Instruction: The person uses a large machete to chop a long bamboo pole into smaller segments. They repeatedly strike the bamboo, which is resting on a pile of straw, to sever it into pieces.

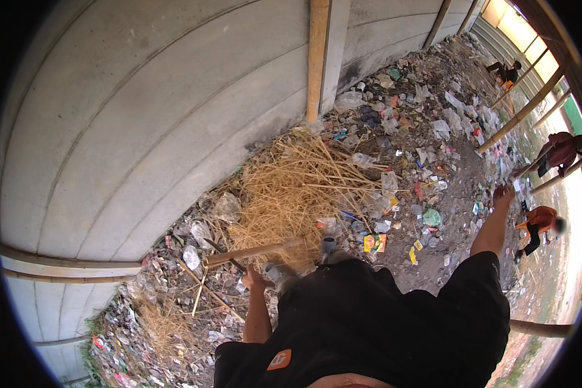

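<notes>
My left hand [255, 278] is low beside my left boot [279, 270], its fingers closed on the end of a dark, thin, blade-like tool [215, 246]. A length of split bamboo [255, 251] crosses over the tool and hides its middle; the tool's exact kind does not show. My right arm reaches out to the right, and its hand [504, 193] hangs over the littered ground with the fingers loosely apart and nothing visible in them. In front of my boots lies a heap of dry straw [291, 187] with thin stalks.
A grey concrete panel wall [149, 123] with an upright bamboo post [318, 61] runs along the left and far side. Plastic litter [431, 217] covers the ground. Slanting bamboo poles [520, 119] stand at right. A person in orange [542, 216], one in maroon [562, 153] and another farther off [507, 72] are there.
</notes>
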